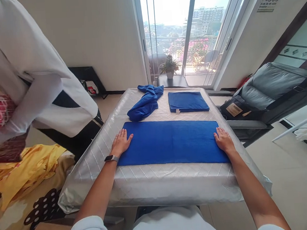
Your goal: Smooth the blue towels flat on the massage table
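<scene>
A blue towel (171, 141) lies flat on the table as a long, smooth rectangle. My left hand (121, 141) rests on its left end, palm down with the fingers stretched out. On the opposite end, my right hand (223, 140) lies flat over the right edge, also holding nothing. Beyond the towel, to the left, a crumpled blue towel (146, 103) sits in a loose heap. At the far right of the tabletop is a neatly folded blue stack (188, 101) with a small white tag at its front edge.
A silvery cover (174, 183) drapes the table. At the left stands another person (34, 67) holding checked fabric, beside a bed with yellow cloth (33, 165). A grey armchair (267, 89) is on the right. Behind the table, a potted plant (169, 66) stands on a chair.
</scene>
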